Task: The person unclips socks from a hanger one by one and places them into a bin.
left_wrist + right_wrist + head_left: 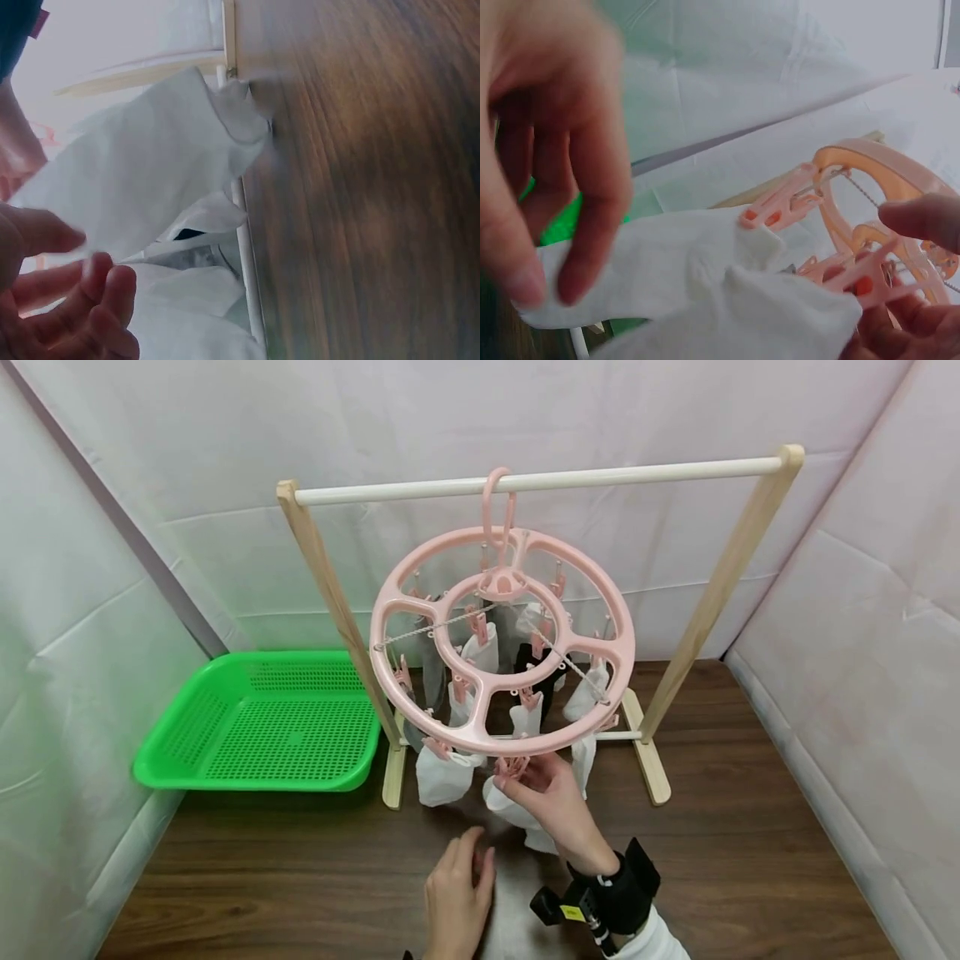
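My right hand (553, 797) is at the front of the round pink clip hanger (618, 647), its fingers and thumb around a pink clothespin (870, 277). A white sock (780, 315) hangs from that clothespin, its lower part dangling above the table. Below and to the left, my left hand (459, 889) holds nothing, its fingers loosely bent. In the left wrist view its fingertips (120, 289) are close beside the white cloth. Another white sock (444, 775) hangs from a clip just left of my right hand.
The hanger's hook (489, 510) loops over a white rod (637, 475) on a wooden stand (731, 577). More white, grey and black socks hang behind. At left, a green plastic basket (296, 739) sits on the dark wooden table (300, 877). Pale curtains (862, 693) surround the table.
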Demonstrator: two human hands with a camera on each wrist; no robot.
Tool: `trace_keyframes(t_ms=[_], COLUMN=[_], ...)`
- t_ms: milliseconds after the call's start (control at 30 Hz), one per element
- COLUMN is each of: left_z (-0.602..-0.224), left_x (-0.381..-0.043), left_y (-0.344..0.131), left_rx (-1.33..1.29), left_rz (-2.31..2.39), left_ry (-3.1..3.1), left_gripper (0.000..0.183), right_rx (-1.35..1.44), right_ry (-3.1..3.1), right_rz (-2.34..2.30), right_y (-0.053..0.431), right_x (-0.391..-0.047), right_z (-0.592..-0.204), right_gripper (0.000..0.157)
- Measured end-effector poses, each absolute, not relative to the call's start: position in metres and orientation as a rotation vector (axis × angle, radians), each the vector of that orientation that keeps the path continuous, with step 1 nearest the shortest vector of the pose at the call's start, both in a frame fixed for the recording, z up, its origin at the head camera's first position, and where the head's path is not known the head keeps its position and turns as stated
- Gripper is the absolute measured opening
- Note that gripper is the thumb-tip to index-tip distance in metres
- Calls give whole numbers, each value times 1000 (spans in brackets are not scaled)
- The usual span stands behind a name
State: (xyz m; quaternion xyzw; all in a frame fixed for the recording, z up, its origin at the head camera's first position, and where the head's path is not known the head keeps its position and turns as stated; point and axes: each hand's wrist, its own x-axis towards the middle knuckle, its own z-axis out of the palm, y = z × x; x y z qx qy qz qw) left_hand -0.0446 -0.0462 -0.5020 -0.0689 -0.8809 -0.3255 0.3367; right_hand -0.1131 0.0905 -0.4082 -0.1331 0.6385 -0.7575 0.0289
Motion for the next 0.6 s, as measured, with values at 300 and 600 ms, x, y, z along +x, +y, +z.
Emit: trace_keyframes(t_ms=[300,600], left_z=[-488,-473], left_x=[-48,-56], left_y=[-52,-45], left_rx=[-123,-227], left_rz=[-1609,-1840], left_ry=[-2282,-2168], left_gripper=[78,92], right_rx=[-560,-690], right_ry=[1950,1881], right_rz=[-2225,-2198], right_y=[88,85], right_x=[-108,-106], right_z=[-404,-403], right_gripper=[38,49])
